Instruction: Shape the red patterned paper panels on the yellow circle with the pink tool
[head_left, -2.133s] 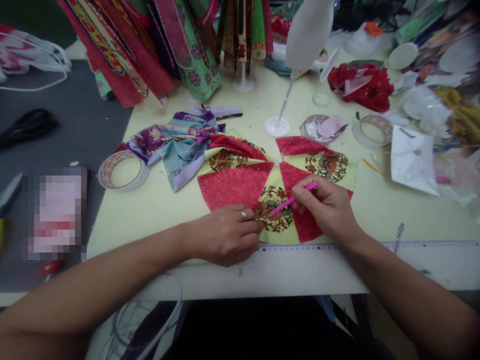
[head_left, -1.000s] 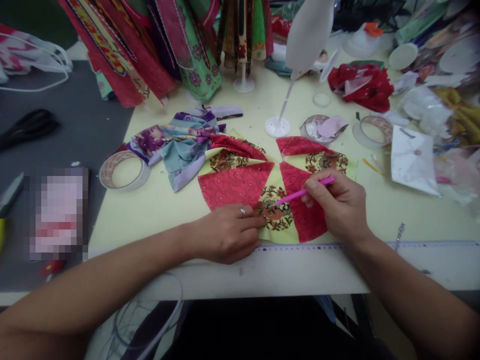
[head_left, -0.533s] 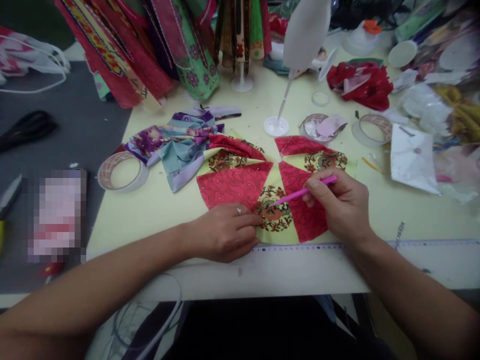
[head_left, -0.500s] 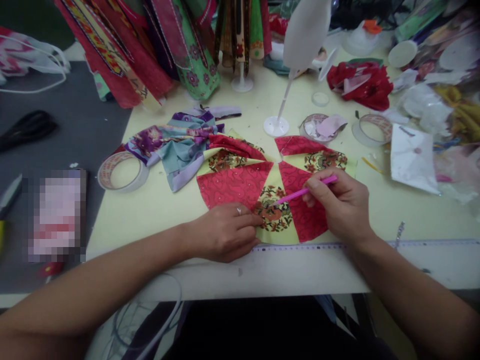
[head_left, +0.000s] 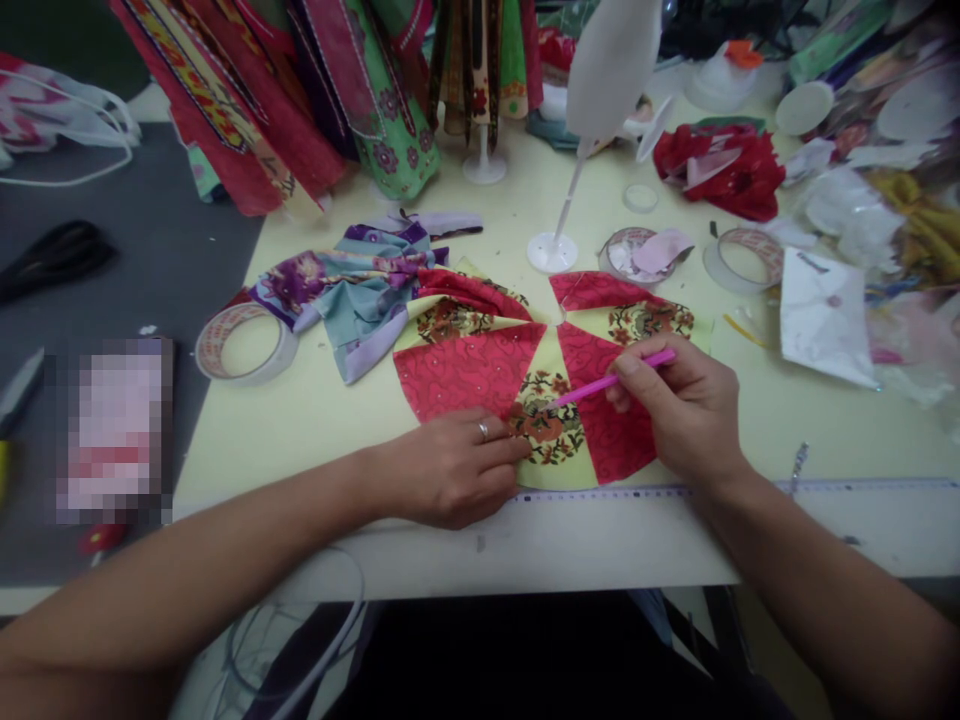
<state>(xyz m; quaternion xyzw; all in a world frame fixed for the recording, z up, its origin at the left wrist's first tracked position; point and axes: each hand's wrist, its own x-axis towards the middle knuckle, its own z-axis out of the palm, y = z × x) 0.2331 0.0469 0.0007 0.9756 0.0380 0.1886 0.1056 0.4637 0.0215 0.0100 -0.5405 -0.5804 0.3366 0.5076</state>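
Observation:
A round skirt piece [head_left: 472, 370] of red and yellow flowered panels lies spread on the table, dotted with tiny shiny specks. My left hand [head_left: 461, 470], a ring on one finger, rests on its lower left edge with the fingers laid over the cloth. In my right hand [head_left: 686, 410] a slim pink pencil [head_left: 592, 388] is pinched between thumb and fingers. Its tip meets, or hovers just above, the flowered yellow panel [head_left: 551, 435]; I cannot tell which. Along the front edge runs a ruler [head_left: 840, 488], partly under the cloth and my right wrist.
Behind the cloth stands a white doll-like form [head_left: 611, 75] on a round base. Tape rolls [head_left: 247, 345] lie on both sides. A purple and blue garment [head_left: 360, 285] touches the cloth's left. Scraps and a white packet [head_left: 825, 315] crowd the right; scissors [head_left: 60, 260] lie left.
My left hand has shifted very slightly, its fingers reaching a little further right over the cloth. My right hand and the pencil have hardly moved.

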